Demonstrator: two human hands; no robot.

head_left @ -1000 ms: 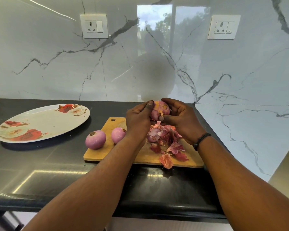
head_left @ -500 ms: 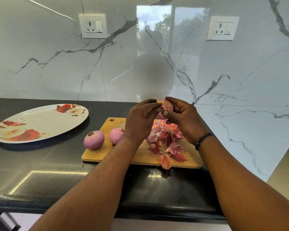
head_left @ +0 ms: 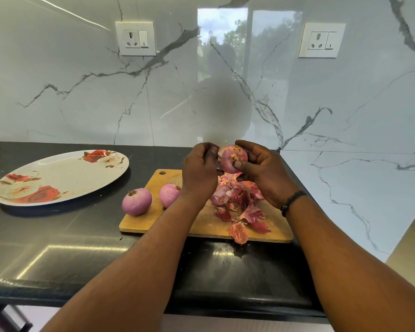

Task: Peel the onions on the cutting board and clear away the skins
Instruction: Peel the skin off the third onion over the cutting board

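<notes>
- The left hand and the right hand hold one onion between them, raised above the cutting board so that loosened skin can drop onto it.
- Right hand: fingers curl behind the onion and the thumb presses its front, which steadies it for peeling.
- Left hand: fingers are curled against the onion's left side, apparently pinching at an edge of skin; the exact contact is hidden.
- Patches of papery skin remain on the held onion, so peeling appears unfinished.
- Loose skins lie heaped on the right half of the board, with one further onion among them.
- Two peeled onions sit at the board's left edge, apart from the heap.
- A floral plate rests on the dark desk to the left.
</notes>
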